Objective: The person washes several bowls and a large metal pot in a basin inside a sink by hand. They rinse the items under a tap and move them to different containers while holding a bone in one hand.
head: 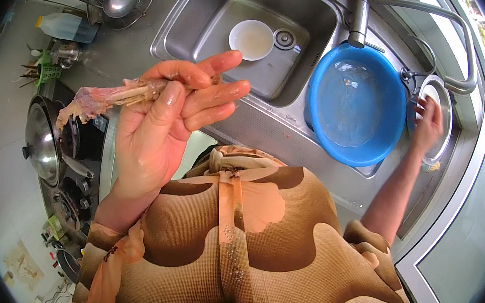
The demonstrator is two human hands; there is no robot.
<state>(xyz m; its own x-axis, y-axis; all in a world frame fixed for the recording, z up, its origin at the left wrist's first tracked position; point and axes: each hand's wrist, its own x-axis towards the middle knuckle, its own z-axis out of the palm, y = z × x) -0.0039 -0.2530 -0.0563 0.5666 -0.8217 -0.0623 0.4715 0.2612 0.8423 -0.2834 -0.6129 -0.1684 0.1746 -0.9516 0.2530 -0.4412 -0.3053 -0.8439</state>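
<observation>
My left hand (158, 111) pinches a raw meat bone (106, 97) between thumb and fingers, above the near edge of the sink. Ragged pink flesh hangs from the bone's left end; its other end is partly hidden by the fingers. The skin of this hand looks wet. Over on the right, my right hand (429, 124) reaches over a round metal basin (443, 141), its fingertips by a white dish (429, 93) inside. Whether the fingers grip the dish cannot be told. A blue plastic tub (350, 156) of water stands just left of that hand.
A white bowl (251, 40) with cloudy liquid sits in the steel sink (216, 66) near the drain. The faucet (360, 22) overhangs the tub's far rim. Ladles (121, 1), a bottle (67, 26) and a lidded wok (42, 141) stand leftward. A window frame (453, 209) borders the right.
</observation>
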